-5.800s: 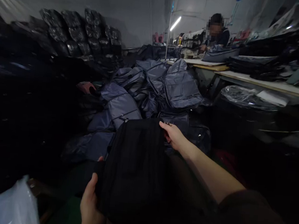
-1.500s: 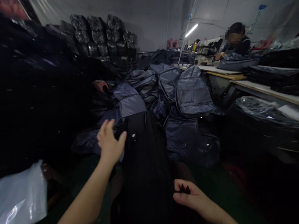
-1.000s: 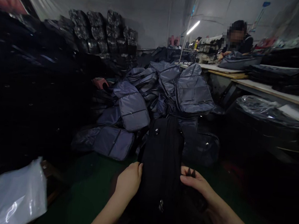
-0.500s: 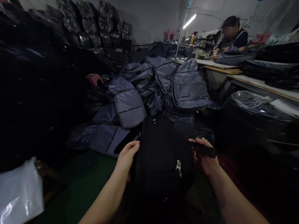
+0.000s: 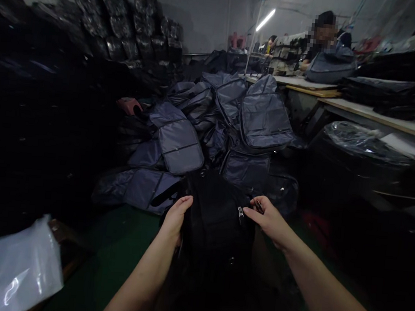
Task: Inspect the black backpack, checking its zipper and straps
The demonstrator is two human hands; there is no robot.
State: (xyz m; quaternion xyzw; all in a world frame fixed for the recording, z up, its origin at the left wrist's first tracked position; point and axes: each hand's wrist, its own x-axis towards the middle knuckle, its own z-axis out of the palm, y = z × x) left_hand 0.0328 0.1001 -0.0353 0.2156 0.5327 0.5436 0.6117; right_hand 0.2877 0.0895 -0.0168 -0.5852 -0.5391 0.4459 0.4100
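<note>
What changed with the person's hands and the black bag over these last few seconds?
The right hand has moved in from the black backpack's side edge to beside its zipper pull, and the bag sits lower, more bunched. The left hand stays on its left side. The grey backpacks lie as before.

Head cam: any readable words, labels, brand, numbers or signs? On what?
None readable. The black backpack shows no legible marking, and neither do the grey-blue bags; any small labels are too dark to read.
</note>
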